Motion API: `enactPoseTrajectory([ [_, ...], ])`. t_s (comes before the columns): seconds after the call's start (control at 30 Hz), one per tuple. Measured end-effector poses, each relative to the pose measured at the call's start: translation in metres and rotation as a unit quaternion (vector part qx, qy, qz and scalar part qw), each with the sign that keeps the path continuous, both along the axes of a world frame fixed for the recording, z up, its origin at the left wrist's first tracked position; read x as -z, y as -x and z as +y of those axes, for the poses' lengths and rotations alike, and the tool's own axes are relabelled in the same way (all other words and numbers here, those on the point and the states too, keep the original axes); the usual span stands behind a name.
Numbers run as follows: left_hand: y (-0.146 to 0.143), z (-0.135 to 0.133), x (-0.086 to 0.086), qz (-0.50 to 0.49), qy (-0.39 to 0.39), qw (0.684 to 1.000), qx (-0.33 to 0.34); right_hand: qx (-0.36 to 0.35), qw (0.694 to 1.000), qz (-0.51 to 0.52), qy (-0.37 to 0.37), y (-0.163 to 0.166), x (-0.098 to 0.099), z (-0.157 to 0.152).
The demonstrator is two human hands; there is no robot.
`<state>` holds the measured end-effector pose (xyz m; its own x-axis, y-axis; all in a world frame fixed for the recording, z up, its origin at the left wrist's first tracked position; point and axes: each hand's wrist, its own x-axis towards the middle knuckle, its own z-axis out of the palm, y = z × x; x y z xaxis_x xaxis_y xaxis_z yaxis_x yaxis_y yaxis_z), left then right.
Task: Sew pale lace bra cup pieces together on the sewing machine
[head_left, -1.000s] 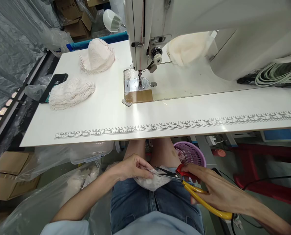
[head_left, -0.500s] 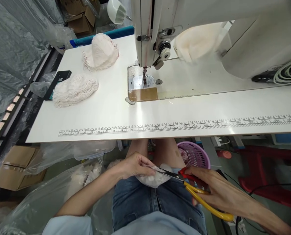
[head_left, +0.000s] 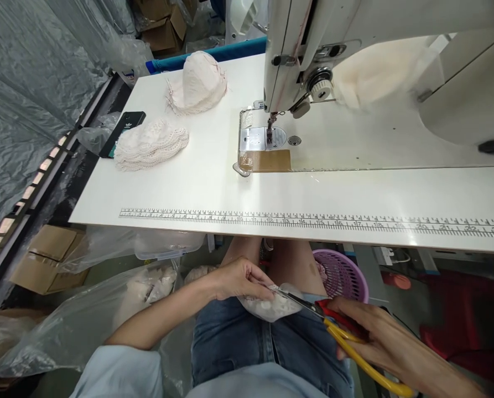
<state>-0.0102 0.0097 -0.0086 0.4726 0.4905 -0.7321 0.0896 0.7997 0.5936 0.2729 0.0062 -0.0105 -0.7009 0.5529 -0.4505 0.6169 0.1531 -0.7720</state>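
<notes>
Over my lap, my left hand [head_left: 249, 281] pinches the edge of a white lace fabric piece [head_left: 270, 307], cup-like in shape. My right hand [head_left: 367, 331] grips a pair of scissors [head_left: 346, 342] with yellow handles and a red part near the pivot. The blades point left and their tips meet the fabric right by my left fingertips. Whether the blades are parted there is too small to tell. Part of the fabric is hidden behind my left fingers.
Above my lap is a white table with a printed ruler [head_left: 313, 220] and a sewing machine [head_left: 296, 66]. A stack of lace pieces [head_left: 151, 146] and white fabric cups [head_left: 203, 83] lie on its left. A purple basket [head_left: 346, 276] stands below, and a cardboard box [head_left: 50, 260] lies left.
The view has turned, so the table and machine appear farther right. Both hands keep hold of the fabric and scissors, with the blade tips still at the fabric's edge.
</notes>
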Motion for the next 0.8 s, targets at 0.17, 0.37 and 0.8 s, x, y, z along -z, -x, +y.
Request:
enactPoseTrajectory([
  [0.17,-0.001,0.0,0.0,-0.009,0.016,1.0,-0.007,-0.013,1.0,-0.026,-0.006,0.0,-0.002,0.0],
  [0.37,-0.004,0.001,-0.003,-0.015,0.03,0.999,-0.004,-0.038,0.997,-0.058,-0.038,0.002,-0.003,0.001],
  [0.8,-0.006,0.002,-0.006,-0.004,0.028,1.0,0.003,-0.03,0.999,0.001,0.042,0.003,-0.006,0.004],
])
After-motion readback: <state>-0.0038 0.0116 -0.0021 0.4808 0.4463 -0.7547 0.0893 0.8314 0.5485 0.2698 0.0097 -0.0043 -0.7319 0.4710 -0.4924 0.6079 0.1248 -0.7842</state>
